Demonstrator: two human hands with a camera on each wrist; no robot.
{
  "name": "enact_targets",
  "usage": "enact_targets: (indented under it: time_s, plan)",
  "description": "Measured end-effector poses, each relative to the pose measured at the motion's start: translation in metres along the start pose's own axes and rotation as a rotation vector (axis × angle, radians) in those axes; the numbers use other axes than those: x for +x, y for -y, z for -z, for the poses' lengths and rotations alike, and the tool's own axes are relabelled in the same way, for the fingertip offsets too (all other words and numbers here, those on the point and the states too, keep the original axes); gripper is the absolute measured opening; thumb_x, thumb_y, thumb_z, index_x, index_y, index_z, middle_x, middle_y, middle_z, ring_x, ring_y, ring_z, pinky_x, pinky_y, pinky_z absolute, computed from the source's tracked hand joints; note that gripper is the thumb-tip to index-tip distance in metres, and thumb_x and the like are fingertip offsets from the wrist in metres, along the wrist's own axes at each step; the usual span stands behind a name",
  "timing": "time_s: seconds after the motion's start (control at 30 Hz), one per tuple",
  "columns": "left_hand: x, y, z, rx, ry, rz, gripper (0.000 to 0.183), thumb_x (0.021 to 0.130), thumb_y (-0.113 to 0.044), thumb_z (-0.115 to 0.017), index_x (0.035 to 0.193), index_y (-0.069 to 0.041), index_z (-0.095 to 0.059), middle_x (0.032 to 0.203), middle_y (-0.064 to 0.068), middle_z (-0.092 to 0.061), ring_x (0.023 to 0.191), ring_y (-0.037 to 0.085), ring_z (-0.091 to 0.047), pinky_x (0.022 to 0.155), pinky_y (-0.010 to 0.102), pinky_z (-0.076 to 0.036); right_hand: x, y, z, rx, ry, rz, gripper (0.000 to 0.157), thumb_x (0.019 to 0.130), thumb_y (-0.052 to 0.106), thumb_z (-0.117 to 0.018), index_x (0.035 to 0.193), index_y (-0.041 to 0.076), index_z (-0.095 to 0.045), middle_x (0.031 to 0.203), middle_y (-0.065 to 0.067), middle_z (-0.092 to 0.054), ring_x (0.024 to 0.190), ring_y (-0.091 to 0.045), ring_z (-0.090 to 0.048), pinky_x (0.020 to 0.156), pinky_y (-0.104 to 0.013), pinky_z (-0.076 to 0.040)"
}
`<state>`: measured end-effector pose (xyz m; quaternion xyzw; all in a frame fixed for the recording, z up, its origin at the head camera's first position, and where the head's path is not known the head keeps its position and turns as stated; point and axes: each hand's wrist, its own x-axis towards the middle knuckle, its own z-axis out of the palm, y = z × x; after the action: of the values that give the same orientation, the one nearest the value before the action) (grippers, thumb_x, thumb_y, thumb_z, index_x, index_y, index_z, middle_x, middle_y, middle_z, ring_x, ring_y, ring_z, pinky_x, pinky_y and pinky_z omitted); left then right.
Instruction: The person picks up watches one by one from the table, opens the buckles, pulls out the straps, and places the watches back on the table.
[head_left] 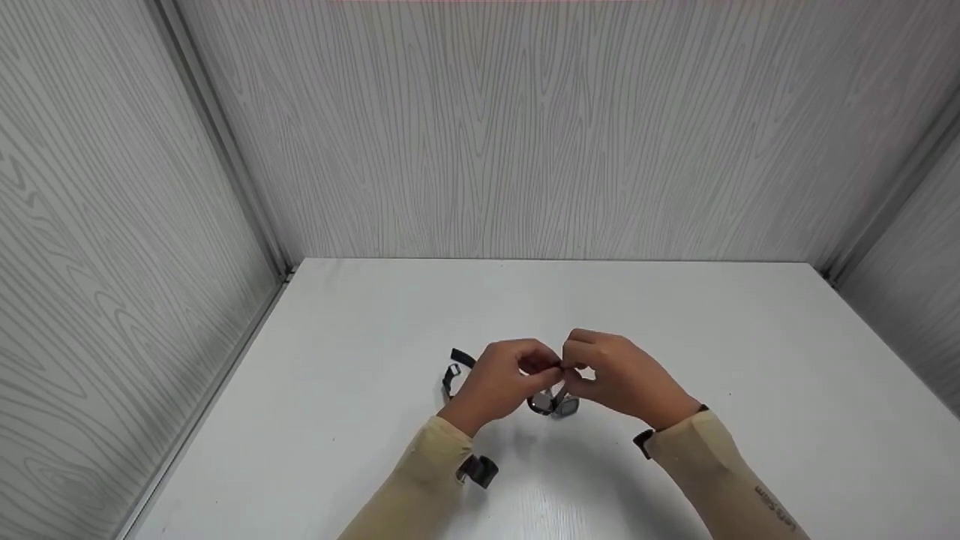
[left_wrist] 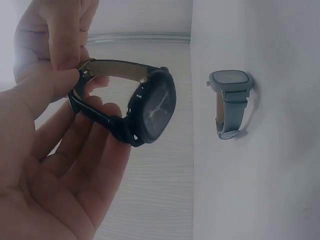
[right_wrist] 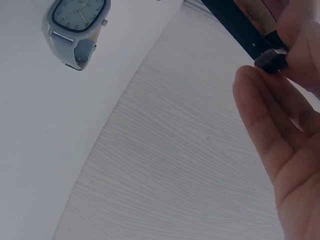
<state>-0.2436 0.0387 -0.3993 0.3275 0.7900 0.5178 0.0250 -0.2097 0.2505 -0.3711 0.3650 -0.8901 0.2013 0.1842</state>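
Note:
A black wristwatch (left_wrist: pixel 159 107) hangs in the air between both hands, its strap bent round into a loop and its dial turned to the side. My left hand (head_left: pixel 504 381) pinches the strap near the buckle with thumb and fingers. Meeting it there, my right hand (head_left: pixel 619 375) pinches the same end of the strap (right_wrist: pixel 240 30). The fingertips partly cover the buckle. On the white table (head_left: pixel 360 315) behind the held watch sits a grey wristwatch (left_wrist: pixel 232 85) with its strap looped, dial facing up in the right wrist view.
Another black strap (head_left: pixel 450 379) with a metal buckle lies on the table left of my left hand, partly hidden behind it. Grey wood-grain panels (head_left: pixel 480 135) rise at the back and both sides of the table.

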Motion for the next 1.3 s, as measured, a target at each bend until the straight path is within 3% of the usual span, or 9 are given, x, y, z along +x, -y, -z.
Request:
enact_targets:
  time_s: [0.27,0.53,0.7,0.83,0.93,1.07,1.17,1.3]
  plan:
    - [0.001,-0.003,-0.001,-0.091,-0.067,-0.015,0.014,0.098,-0.026,-0.074,0.109,-0.018,-0.077,0.101,-0.010,-0.075,0.091,0.007,-0.070,0.079,0.028,-0.058,-0.003,-0.005,-0.006,0.022,-0.190,0.013,0.030,0.081,-0.012,-0.072,0.091,0.011,-0.057,0.089,0.005,-0.059,0.084,-0.006,-0.064,0.073,-0.025,-0.057]
    - [0.001,-0.007,0.006,-0.042,-0.056,0.038,0.011,0.096,-0.024,-0.077,0.103,-0.016,-0.077,0.094,-0.010,-0.074,0.085,0.006,-0.070,0.075,0.028,-0.057,-0.004,-0.007,-0.002,0.037,-0.169,-0.025,0.032,0.080,-0.014,-0.073,0.090,0.012,-0.057,0.090,0.005,-0.058,0.084,-0.006,-0.067,0.072,-0.027,-0.059]
    - [0.000,-0.005,0.002,-0.084,-0.078,0.025,0.014,0.095,-0.023,-0.078,0.103,-0.012,-0.077,0.093,-0.010,-0.074,0.085,0.007,-0.069,0.075,0.027,-0.057,-0.005,-0.007,-0.012,0.110,-0.268,-0.057,0.033,0.078,-0.020,-0.067,0.089,0.010,-0.056,0.089,0.005,-0.059,0.082,-0.005,-0.064,0.071,-0.023,-0.058]
    - [0.000,-0.003,0.002,-0.119,-0.111,0.011,0.014,0.096,-0.023,-0.077,0.104,-0.011,-0.077,0.093,-0.008,-0.074,0.086,0.010,-0.069,0.075,0.029,-0.057,-0.004,-0.005,-0.016,0.199,-0.326,-0.099,0.028,0.083,-0.017,-0.064,0.091,0.009,-0.057,0.091,0.003,-0.063,0.080,-0.007,-0.064,0.069,-0.023,-0.058]
    - [0.000,-0.004,0.004,-0.111,-0.121,0.016,0.012,0.095,-0.023,-0.077,0.103,-0.014,-0.077,0.093,-0.008,-0.074,0.087,0.010,-0.069,0.075,0.029,-0.057,-0.003,-0.005,-0.011,0.283,-0.267,-0.170,0.023,0.089,-0.010,-0.066,0.101,0.009,-0.061,0.095,0.002,-0.067,0.080,-0.008,-0.067,0.070,-0.026,-0.059]
    - [-0.001,-0.007,0.008,-0.080,-0.075,0.022,0.012,0.095,-0.024,-0.078,0.104,-0.016,-0.077,0.095,-0.009,-0.075,0.087,0.008,-0.070,0.076,0.028,-0.058,-0.002,-0.006,0.001,0.327,-0.080,-0.231,0.020,0.095,0.003,-0.070,0.111,0.016,-0.068,0.101,0.005,-0.071,0.085,-0.007,-0.069,0.077,-0.029,-0.059]
    - [-0.001,-0.008,0.010,-0.043,-0.020,0.012,0.012,0.095,-0.024,-0.077,0.105,-0.017,-0.078,0.096,-0.011,-0.075,0.086,0.006,-0.070,0.076,0.027,-0.058,-0.002,-0.009,0.009,0.347,0.035,-0.233,0.015,0.098,0.012,-0.071,0.110,0.021,-0.072,0.104,0.007,-0.074,0.088,-0.007,-0.070,0.081,-0.031,-0.059]
    - [-0.002,-0.008,0.010,0.037,0.010,-0.008,0.012,0.095,-0.027,-0.077,0.105,-0.020,-0.079,0.093,-0.015,-0.074,0.084,0.002,-0.069,0.075,0.026,-0.057,-0.004,-0.012,0.013,0.364,0.086,-0.257,0.007,0.100,0.020,-0.072,0.106,0.023,-0.074,0.100,0.008,-0.075,0.088,-0.008,-0.071,0.080,-0.031,-0.059]
